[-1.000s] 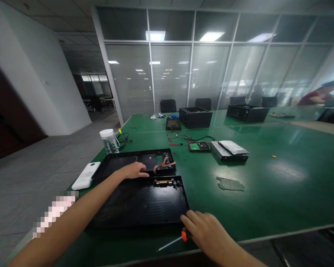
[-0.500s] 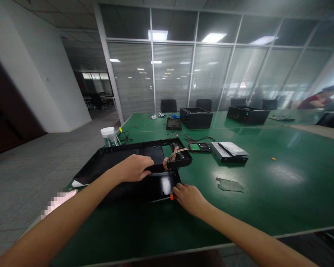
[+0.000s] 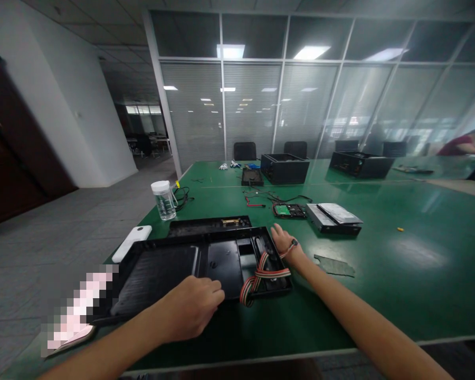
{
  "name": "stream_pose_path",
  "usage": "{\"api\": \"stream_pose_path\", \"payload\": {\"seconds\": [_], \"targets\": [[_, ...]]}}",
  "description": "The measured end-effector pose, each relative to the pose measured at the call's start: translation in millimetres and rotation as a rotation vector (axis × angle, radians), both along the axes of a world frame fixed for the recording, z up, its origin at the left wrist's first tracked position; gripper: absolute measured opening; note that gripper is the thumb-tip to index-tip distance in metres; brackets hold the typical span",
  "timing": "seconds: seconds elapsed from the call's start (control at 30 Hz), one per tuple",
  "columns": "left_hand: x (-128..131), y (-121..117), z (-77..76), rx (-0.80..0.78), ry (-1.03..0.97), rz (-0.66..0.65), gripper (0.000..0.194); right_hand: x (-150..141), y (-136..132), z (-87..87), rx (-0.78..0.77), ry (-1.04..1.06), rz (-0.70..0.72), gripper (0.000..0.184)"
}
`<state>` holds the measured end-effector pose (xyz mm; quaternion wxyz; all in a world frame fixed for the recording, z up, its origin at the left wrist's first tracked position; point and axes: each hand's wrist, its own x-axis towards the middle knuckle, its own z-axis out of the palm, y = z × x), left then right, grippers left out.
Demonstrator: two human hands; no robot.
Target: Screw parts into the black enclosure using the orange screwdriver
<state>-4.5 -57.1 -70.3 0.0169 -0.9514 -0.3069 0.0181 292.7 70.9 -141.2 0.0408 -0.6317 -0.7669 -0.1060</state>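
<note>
A long black computer case panel (image 3: 221, 261) lies near the table's front edge, its hollow inner side facing up. A striped ribbon cable (image 3: 267, 273) is looped at its right end. My left hand (image 3: 198, 303) is closed, its curled fingers at the panel's near edge. At the far right corner, my right hand (image 3: 284, 244) has its fingers bent against the panel's end; the fingertips are partly hidden. Behind the panel lies a second black piece (image 3: 198, 227) with a gold-coloured part on it. No screwdriver shows now.
A clear bottle with a white lid (image 3: 164, 200) and a white phone-like object (image 3: 132, 244) are on the left. To the right are a circuit board (image 3: 288, 210), stacked drives (image 3: 334, 219) and a grey-green plate (image 3: 334, 266). Black cases (image 3: 285, 169) stand farther back.
The panel has come down and nearer to me, uncovering the black piece behind it. My right hand has gone from the near side to the far right corner; the red-ended screwdriver has dropped from sight.
</note>
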Motion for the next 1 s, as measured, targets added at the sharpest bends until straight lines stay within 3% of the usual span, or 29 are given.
{"api": "stream_pose_path", "payload": {"seconds": [0.13, 0.33, 0.47, 0.6, 0.67, 0.77, 0.9, 1.0], "targets": [[-1.3, -7.3, -12.4, -0.068, 0.023, -0.001, 0.010, 34.4, 18.8, -16.4, 0.031, 0.087, -0.141, 0.026], [-0.5, -0.5, -29.1, -0.135, 0.082, 0.031, 0.013, 54.4, 29.9, -30.6, 0.132, 0.297, -0.130, 0.019], [-2.6, 33.7, -26.8, -0.157, 0.143, 0.153, 0.016, 53.7, 28.6, -32.7, 0.210, 0.318, -0.073, 0.018], [-3.7, 83.6, -15.0, -0.393, 0.095, 0.224, 0.043, 44.6, 19.7, -28.5, 0.263, 0.348, -0.010, 0.018], [-1.6, 104.5, -18.3, -0.318, -0.038, 0.237, 0.044, 37.7, 12.7, -24.3, 0.275, 0.371, 0.070, 0.016], [5.5, 122.2, -37.5, -0.057, -0.157, 0.142, 0.041, 25.3, 2.7, -19.3, 0.267, 0.373, 0.219, 0.015], [15.0, 128.6, -65.9, 0.084, -0.113, 0.004, 0.020, 11.9, -3.7, -19.5, 0.254, 0.362, 0.283, 0.015], [17.1, 132.4, -75.2, 0.148, -0.059, -0.031, 0.022, 9.3, -4.1, -21.5, 0.251, 0.371, 0.298, 0.015]]}}
